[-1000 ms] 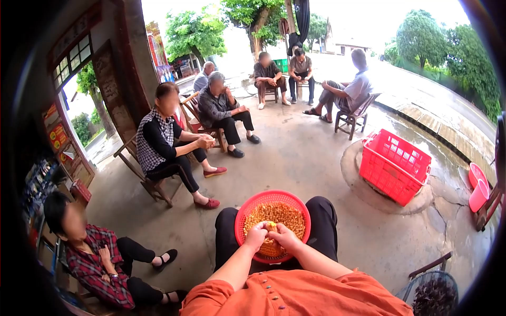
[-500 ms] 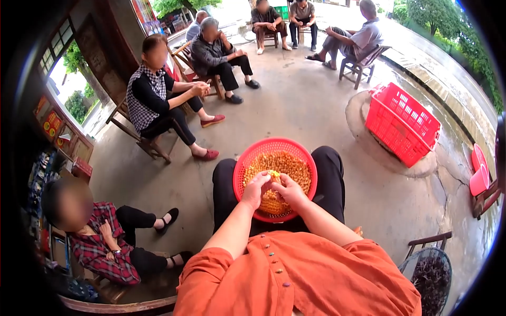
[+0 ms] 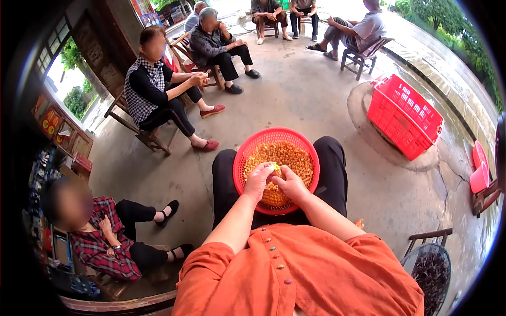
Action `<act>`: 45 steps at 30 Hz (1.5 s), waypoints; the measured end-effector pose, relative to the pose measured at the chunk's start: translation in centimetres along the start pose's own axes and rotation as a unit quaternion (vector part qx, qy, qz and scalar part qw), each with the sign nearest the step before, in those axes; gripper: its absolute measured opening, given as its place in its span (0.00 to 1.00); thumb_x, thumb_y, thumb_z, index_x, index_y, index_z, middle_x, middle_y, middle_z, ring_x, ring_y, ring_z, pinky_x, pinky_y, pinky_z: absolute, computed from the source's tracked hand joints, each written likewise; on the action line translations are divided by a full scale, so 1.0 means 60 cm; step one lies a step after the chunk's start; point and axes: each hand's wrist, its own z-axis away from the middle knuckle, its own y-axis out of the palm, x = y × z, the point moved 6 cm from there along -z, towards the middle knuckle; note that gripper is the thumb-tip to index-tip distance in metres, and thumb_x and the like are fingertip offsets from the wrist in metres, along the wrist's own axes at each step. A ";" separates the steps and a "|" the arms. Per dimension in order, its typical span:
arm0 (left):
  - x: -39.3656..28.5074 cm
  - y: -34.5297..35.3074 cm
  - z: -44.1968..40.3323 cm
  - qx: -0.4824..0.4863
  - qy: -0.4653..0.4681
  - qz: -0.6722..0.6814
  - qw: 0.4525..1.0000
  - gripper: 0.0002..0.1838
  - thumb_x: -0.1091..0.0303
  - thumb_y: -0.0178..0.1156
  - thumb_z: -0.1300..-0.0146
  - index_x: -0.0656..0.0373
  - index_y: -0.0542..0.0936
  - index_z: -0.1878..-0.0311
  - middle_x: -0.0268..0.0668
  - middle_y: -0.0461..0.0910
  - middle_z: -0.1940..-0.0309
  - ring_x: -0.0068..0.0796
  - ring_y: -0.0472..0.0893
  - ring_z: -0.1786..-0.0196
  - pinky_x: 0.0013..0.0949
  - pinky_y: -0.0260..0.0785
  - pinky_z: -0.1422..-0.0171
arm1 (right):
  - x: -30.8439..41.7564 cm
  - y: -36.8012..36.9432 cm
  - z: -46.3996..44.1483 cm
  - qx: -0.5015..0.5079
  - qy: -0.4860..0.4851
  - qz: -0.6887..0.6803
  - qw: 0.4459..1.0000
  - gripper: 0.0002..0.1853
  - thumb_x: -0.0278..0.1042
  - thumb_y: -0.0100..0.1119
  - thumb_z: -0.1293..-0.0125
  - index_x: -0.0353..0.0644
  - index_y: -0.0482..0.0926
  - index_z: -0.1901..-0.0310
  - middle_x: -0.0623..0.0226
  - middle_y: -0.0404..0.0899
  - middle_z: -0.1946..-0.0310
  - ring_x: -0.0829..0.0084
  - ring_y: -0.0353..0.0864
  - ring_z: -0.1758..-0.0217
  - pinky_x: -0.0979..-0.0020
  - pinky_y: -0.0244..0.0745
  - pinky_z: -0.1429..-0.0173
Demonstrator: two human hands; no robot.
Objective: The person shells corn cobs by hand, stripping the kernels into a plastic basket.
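A red plastic basket [image 3: 314, 167] rests across my lap, holding a layer of loose orange-yellow corn kernels [image 3: 291, 156]. Above the kernels, my left hand [image 3: 257, 179] and my right hand [image 3: 290, 185] meet, both closed around a corn cob [image 3: 275, 166]. Only the cob's pale yellow upper end shows between my fingers; the rest is hidden. My thumbs press close together on it.
A red crate [image 3: 405, 117] stands ahead to the right, with a pink bucket [image 3: 479, 178] farther right. A round tray of dark material [image 3: 431, 274] is at lower right. Several people sit on chairs around, one in a plaid shirt [image 3: 100, 237] close on my left.
The basket and my hands sit slightly higher in view, while the people and crate shift a little. My hands stay together on the cob, their fingers slightly repositioned.
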 end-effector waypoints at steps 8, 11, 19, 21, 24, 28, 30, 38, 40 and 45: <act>0.018 -0.023 -0.014 -0.035 -0.010 -0.023 0.999 0.21 0.78 0.46 0.37 0.63 0.79 0.43 0.36 0.83 0.54 0.27 0.83 0.53 0.29 0.76 0.45 | 0.009 0.002 0.011 0.062 0.073 -0.072 0.993 0.20 0.40 0.60 0.28 0.40 0.72 0.41 0.72 0.77 0.66 0.84 0.71 0.74 0.79 0.68 0.72; 0.020 -0.020 -0.016 -0.033 0.021 -0.065 0.997 0.22 0.78 0.47 0.36 0.64 0.78 0.40 0.36 0.82 0.51 0.27 0.81 0.49 0.30 0.72 0.40 | -0.018 -0.010 -0.003 0.009 0.077 -0.111 0.991 0.21 0.38 0.60 0.28 0.41 0.70 0.38 0.72 0.77 0.66 0.85 0.71 0.75 0.78 0.69 0.73; 0.015 0.018 -0.004 0.038 0.019 -0.046 0.998 0.20 0.68 0.58 0.29 0.61 0.75 0.36 0.33 0.81 0.47 0.22 0.79 0.46 0.28 0.69 0.38 | -0.001 0.001 -0.009 0.065 -0.069 0.010 0.995 0.41 0.23 0.55 0.32 0.41 0.46 0.21 0.63 0.76 0.47 0.74 0.79 0.50 0.73 0.77 0.48; 0.013 0.006 -0.006 0.024 0.011 -0.003 1.000 0.14 0.69 0.55 0.28 0.60 0.77 0.42 0.33 0.82 0.53 0.24 0.81 0.50 0.29 0.71 0.42 | -0.005 0.005 -0.014 0.094 -0.123 -0.025 0.988 0.38 0.24 0.56 0.31 0.38 0.51 0.22 0.62 0.77 0.45 0.72 0.78 0.45 0.71 0.75 0.41; -0.003 -0.010 -0.003 -0.019 0.016 0.053 0.998 0.09 0.68 0.54 0.30 0.57 0.76 0.49 0.31 0.81 0.59 0.24 0.81 0.58 0.28 0.74 0.48 | 0.040 -0.022 -0.012 0.044 -0.035 0.037 0.998 0.21 0.27 0.57 0.29 0.34 0.72 0.36 0.62 0.81 0.48 0.73 0.79 0.44 0.71 0.74 0.39; -0.004 -0.008 0.006 -0.036 -0.035 0.003 0.999 0.09 0.65 0.55 0.32 0.53 0.76 0.51 0.28 0.79 0.65 0.21 0.78 0.66 0.27 0.72 0.61 | 0.072 -0.057 -0.051 -0.006 -0.027 0.043 0.999 0.11 0.33 0.57 0.27 0.35 0.79 0.49 0.70 0.83 0.61 0.81 0.82 0.60 0.78 0.76 0.55; -0.005 0.009 0.008 -0.008 -0.030 -0.045 0.999 0.08 0.65 0.56 0.31 0.51 0.76 0.50 0.26 0.77 0.69 0.17 0.74 0.69 0.25 0.67 0.67 | 0.080 -0.060 -0.071 -0.008 -0.020 0.013 1.000 0.11 0.34 0.59 0.27 0.36 0.80 0.51 0.71 0.82 0.66 0.82 0.80 0.65 0.78 0.76 0.59; -0.012 0.028 0.013 0.049 0.068 -0.151 0.985 0.15 0.65 0.60 0.29 0.59 0.77 0.44 0.27 0.79 0.57 0.14 0.75 0.57 0.24 0.70 0.51 | 0.029 -0.067 -0.073 0.021 0.014 -0.031 0.999 0.14 0.42 0.59 0.25 0.37 0.80 0.53 0.72 0.80 0.70 0.82 0.77 0.70 0.77 0.74 0.63; -0.019 0.032 0.018 0.050 0.068 -0.220 0.972 0.15 0.65 0.59 0.28 0.62 0.77 0.43 0.31 0.81 0.53 0.18 0.77 0.51 0.26 0.70 0.45 | 0.030 -0.067 -0.067 0.020 0.023 -0.034 0.999 0.14 0.43 0.59 0.25 0.39 0.79 0.54 0.74 0.78 0.71 0.82 0.75 0.71 0.78 0.73 0.64; -0.009 0.031 0.015 0.063 0.052 -0.250 0.965 0.22 0.61 0.60 0.28 0.67 0.74 0.38 0.35 0.80 0.47 0.21 0.76 0.45 0.27 0.69 0.40 | 0.045 -0.064 -0.060 0.007 0.040 0.003 0.999 0.14 0.43 0.60 0.27 0.40 0.79 0.54 0.75 0.77 0.72 0.82 0.74 0.72 0.79 0.72 0.65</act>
